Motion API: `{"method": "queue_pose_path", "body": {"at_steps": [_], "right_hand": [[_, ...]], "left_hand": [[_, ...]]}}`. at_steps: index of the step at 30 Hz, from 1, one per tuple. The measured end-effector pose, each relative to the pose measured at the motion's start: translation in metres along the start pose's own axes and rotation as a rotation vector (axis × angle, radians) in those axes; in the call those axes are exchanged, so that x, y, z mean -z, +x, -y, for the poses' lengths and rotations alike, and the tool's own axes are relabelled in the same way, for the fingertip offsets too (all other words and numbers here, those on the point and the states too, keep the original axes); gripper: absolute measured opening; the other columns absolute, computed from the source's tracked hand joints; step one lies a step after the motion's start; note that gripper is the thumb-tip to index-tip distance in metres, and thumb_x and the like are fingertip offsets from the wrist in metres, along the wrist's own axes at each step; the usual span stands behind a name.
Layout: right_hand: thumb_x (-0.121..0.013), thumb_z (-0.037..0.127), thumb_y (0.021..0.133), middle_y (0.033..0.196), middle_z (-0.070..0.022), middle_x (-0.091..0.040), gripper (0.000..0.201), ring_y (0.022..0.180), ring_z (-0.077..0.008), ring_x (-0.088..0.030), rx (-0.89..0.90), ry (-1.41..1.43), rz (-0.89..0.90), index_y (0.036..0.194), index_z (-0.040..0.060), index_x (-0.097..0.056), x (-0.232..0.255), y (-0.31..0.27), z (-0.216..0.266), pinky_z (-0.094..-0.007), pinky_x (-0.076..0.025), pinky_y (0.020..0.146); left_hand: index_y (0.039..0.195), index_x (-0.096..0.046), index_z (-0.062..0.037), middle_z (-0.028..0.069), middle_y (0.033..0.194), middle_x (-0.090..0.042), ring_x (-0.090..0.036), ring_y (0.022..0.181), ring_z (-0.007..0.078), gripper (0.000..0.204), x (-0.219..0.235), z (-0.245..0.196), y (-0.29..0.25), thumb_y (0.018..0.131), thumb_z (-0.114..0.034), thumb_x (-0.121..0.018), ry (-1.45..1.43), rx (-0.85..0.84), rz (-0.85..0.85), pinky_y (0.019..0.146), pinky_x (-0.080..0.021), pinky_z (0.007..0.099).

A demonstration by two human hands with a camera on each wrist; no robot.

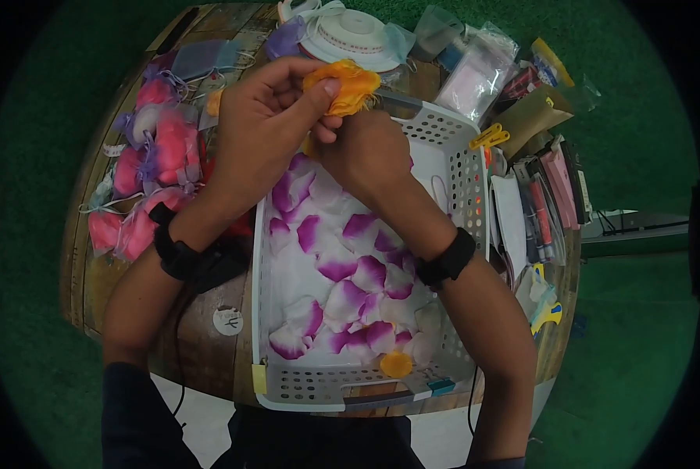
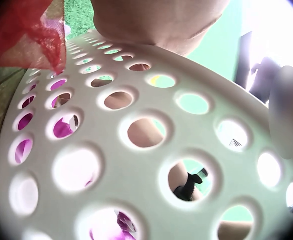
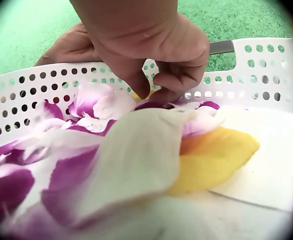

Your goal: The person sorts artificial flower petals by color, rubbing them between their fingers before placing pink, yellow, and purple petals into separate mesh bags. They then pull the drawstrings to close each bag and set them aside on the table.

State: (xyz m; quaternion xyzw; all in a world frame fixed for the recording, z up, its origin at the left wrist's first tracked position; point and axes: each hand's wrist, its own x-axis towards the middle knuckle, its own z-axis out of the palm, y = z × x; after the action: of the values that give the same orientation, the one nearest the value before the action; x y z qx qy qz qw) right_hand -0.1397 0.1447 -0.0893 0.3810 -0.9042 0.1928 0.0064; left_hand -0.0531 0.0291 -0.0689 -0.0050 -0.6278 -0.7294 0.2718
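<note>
My left hand is raised over the far left part of a white perforated basket. It pinches a bunch of orange fabric petals, frayed along one edge, with the thumb on top. Close beside it, my right hand has its back to the head camera. In the right wrist view its thumb and curled fingers meet low at a small yellow petal, mostly hidden by them. White and purple petals lie scattered in the basket, and a larger yellow petal lies near the right wrist camera.
Pink and purple mesh pouches crowd the wooden table at left. Behind the basket stands a large ribbon roll. Clear plastic packets, yellow clips and pens line the right side.
</note>
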Motion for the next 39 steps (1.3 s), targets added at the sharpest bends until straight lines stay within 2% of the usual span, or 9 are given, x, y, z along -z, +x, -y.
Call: {"method": "queue_pose_path", "body": {"at_steps": [9, 15, 18, 21, 22, 25, 29, 31, 39], "right_hand": [[-0.071, 0.021, 0.075, 0.079, -0.0197, -0.068, 0.018, 0.078, -0.0359, -0.069, 0.054, -0.010, 0.088, 0.078, 0.0029, -0.069, 0.003, -0.001, -0.002, -0.0448, -0.055, 0.069], [-0.068, 0.023, 0.077, 0.078, -0.0225, -0.067, 0.024, 0.080, -0.0347, -0.069, 0.071, 0.249, 0.058, 0.082, -0.0004, -0.068, 0.030, 0.001, -0.002, -0.0443, -0.053, 0.071], [-0.063, 0.022, 0.081, 0.072, -0.0158, -0.066, 0.024, 0.067, -0.0276, -0.066, -0.081, 0.448, 0.074, 0.083, -0.0020, -0.064, 0.055, -0.002, -0.007, -0.0387, -0.049, 0.062], [-0.057, 0.016, 0.086, 0.070, 0.0016, -0.057, 0.015, 0.061, -0.0076, -0.048, -0.184, 0.804, -0.071, 0.080, 0.0037, -0.060, 0.089, -0.020, 0.007, -0.0242, -0.036, 0.054], [-0.057, 0.016, 0.086, 0.070, 0.0016, -0.057, 0.015, 0.061, -0.0076, -0.048, -0.168, 0.789, -0.067, 0.080, 0.0037, -0.060, 0.092, -0.023, 0.006, -0.0242, -0.036, 0.054], [-0.057, 0.017, 0.090, 0.072, 0.0034, -0.056, 0.011, 0.063, -0.0032, -0.048, -0.278, 1.304, 0.069, 0.085, 0.0085, -0.062, 0.096, -0.030, 0.015, -0.0194, -0.035, 0.057], [-0.057, 0.018, 0.092, 0.072, 0.0034, -0.056, 0.013, 0.062, -0.0033, -0.047, -0.194, 1.315, 0.153, 0.087, 0.0074, -0.062, 0.080, -0.024, 0.017, -0.0195, -0.035, 0.056], [-0.056, 0.019, 0.094, 0.072, 0.0037, -0.056, 0.016, 0.060, -0.0030, -0.047, -0.281, 1.286, 0.067, 0.086, 0.0069, -0.062, 0.074, -0.024, 0.022, -0.0199, -0.034, 0.054], [-0.060, 0.016, 0.094, 0.075, 0.0018, -0.058, 0.013, 0.061, -0.0041, -0.049, -0.276, 1.136, -0.059, 0.091, 0.0028, -0.060, 0.062, -0.019, 0.013, -0.0210, -0.039, 0.054]], "left_hand": [[0.115, -0.061, 0.0042, 0.0088, 0.091, -0.070, -0.066, 0.071, 0.0084, 0.026, 0.000, -0.001, 0.003, 0.096, -0.012, -0.064, -0.003, -0.001, 0.023, 0.061, -0.053, 0.0204], [0.114, -0.061, 0.0045, 0.0090, 0.092, -0.070, -0.066, 0.072, 0.0083, 0.025, 0.004, -0.001, 0.004, 0.096, -0.012, -0.064, -0.018, 0.004, 0.023, 0.060, -0.054, 0.0211], [0.113, -0.061, 0.0045, 0.0090, 0.092, -0.070, -0.066, 0.072, 0.0081, 0.024, 0.006, -0.001, 0.004, 0.096, -0.012, -0.063, -0.016, -0.012, 0.010, 0.059, -0.054, 0.0212], [0.112, -0.061, 0.0046, 0.0086, 0.091, -0.069, -0.065, 0.072, 0.0080, 0.023, 0.007, 0.000, 0.005, 0.097, -0.012, -0.062, 0.007, -0.026, 0.008, 0.058, -0.053, 0.0211], [0.112, -0.060, 0.0046, 0.0083, 0.091, -0.069, -0.065, 0.071, 0.0079, 0.022, 0.006, 0.000, 0.005, 0.097, -0.012, -0.061, 0.028, -0.012, 0.035, 0.058, -0.053, 0.0210], [0.114, -0.059, 0.0046, 0.0073, 0.090, -0.068, -0.064, 0.070, 0.0076, 0.022, 0.000, 0.002, 0.005, 0.098, -0.011, -0.059, 0.024, 0.014, 0.030, 0.057, -0.053, 0.0209], [0.110, -0.063, 0.0027, 0.0027, 0.080, -0.067, -0.060, 0.063, 0.0039, 0.019, -0.003, 0.002, 0.004, 0.097, -0.009, -0.060, -0.018, 0.018, -0.030, 0.055, -0.049, 0.0185], [0.111, -0.063, 0.0024, 0.0026, 0.081, -0.067, -0.061, 0.064, 0.0036, 0.019, -0.003, 0.003, 0.003, 0.096, -0.009, -0.060, 0.000, -0.020, -0.017, 0.055, -0.049, 0.0178], [0.113, -0.063, 0.0015, 0.0029, 0.082, -0.068, -0.062, 0.066, 0.0036, 0.020, -0.006, 0.006, 0.000, 0.095, -0.007, -0.061, 0.038, -0.036, 0.004, 0.055, -0.049, 0.0172]]}}
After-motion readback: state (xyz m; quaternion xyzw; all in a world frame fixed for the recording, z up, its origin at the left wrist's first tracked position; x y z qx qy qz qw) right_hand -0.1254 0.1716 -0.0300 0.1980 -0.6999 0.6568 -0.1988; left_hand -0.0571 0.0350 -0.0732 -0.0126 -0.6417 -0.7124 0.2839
